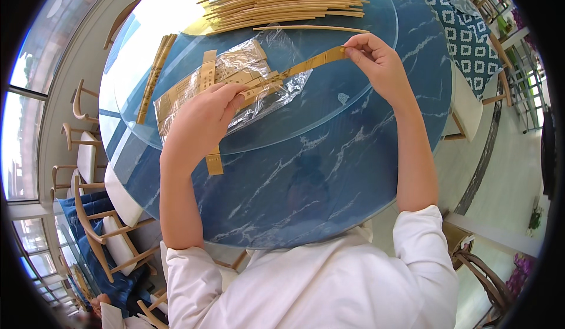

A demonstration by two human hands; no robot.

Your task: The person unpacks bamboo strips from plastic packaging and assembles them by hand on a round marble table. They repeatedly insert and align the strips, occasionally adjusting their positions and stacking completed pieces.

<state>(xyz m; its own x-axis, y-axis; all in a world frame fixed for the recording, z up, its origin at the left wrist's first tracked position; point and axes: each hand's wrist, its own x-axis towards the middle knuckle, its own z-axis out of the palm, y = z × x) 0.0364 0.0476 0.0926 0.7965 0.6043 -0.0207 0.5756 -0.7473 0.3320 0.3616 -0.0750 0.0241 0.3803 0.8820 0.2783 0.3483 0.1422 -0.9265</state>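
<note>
Tan paper sleeve drawn from a clear plastic bag on a blue marbled table

The right hand (376, 64) pinches the end of a tan paper sleeve (306, 65) between fingertips; the left hand (203, 117) presses closed on the clear plastic bag (259, 64), which holds more tan sleeves; one sleeve (213, 163) pokes out below the left hand; a pile of bare chopsticks (282, 2) lies beyond on the glass turntable (329, 111); a few more sleeves (154, 76) lie at its left edge.

Clear plastic bag (259, 76) of tan paper sleeves (206, 73) on the glass turntable (329, 102).
</note>
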